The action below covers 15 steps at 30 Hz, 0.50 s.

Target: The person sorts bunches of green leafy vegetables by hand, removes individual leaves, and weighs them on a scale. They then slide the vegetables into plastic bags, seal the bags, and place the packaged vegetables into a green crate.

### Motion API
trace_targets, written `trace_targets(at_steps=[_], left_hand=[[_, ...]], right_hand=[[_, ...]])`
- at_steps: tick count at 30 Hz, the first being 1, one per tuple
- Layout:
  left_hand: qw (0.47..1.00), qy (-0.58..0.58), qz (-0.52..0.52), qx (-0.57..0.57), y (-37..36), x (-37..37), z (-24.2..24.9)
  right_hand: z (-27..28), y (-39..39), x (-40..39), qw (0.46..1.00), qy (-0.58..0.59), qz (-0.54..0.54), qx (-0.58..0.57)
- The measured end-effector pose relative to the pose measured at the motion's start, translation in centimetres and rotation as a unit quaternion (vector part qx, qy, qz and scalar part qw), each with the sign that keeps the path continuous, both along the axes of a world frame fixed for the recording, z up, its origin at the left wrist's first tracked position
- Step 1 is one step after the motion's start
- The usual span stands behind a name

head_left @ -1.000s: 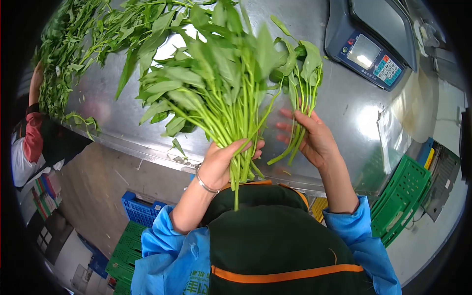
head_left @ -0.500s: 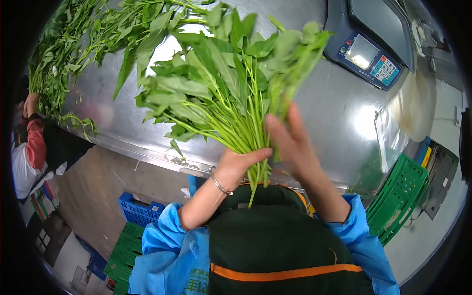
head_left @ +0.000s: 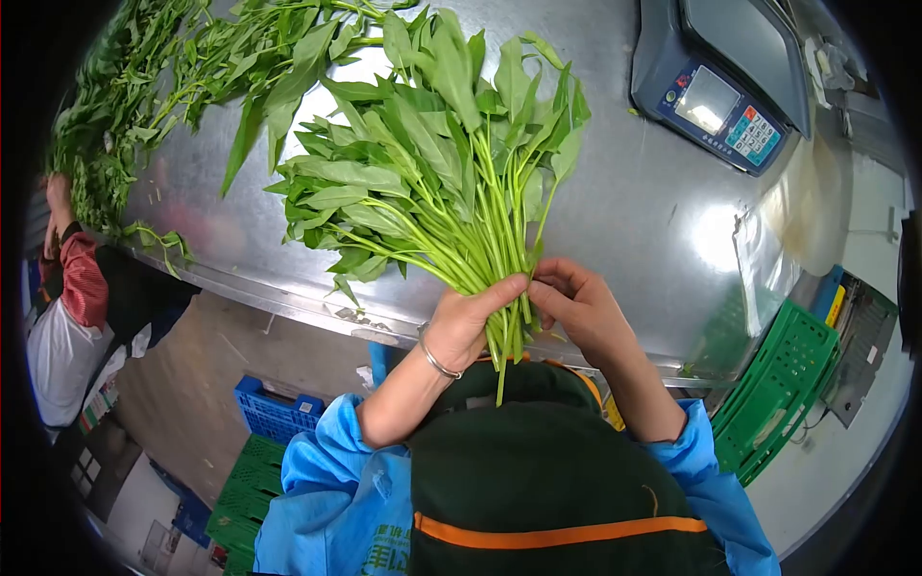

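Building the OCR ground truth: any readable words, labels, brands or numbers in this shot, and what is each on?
None can be quoted as it reads.
Scale: keypad and lit display carry marks, too small and glared to read.
Blue sleeve: printed characters near the bottom edge, cut off and too small to read.
Left hand, right hand, bunch of greens, steel table: no text seen.

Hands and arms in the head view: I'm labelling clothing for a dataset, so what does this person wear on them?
Both hands are bare, no gloves. The left hand has a thin silver bangle at the wrist. The right hand wears nothing. Bright blue sleeves are pushed up to about the elbows, over a dark green apron with orange trim.
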<state>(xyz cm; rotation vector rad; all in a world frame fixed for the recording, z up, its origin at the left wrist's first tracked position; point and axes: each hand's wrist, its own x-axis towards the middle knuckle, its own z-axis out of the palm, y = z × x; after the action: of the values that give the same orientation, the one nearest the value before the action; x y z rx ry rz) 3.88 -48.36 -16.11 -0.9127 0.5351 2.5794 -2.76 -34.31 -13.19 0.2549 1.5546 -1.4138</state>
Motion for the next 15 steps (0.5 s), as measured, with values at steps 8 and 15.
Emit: trace_targets(at_steps=[8,15], left_hand=[[0.996,0.042,0.015,-0.079,1.6,-0.8,3.1],[0.99,0.054,0.007,-0.128,5.7,-0.3,6.2]], right_hand=[[2.3,0.3,1.7,0.976,0.121,-0.177,-0.039],[4.0,6.9,1.2,0.955,0.167,-0.246,-0.004]])
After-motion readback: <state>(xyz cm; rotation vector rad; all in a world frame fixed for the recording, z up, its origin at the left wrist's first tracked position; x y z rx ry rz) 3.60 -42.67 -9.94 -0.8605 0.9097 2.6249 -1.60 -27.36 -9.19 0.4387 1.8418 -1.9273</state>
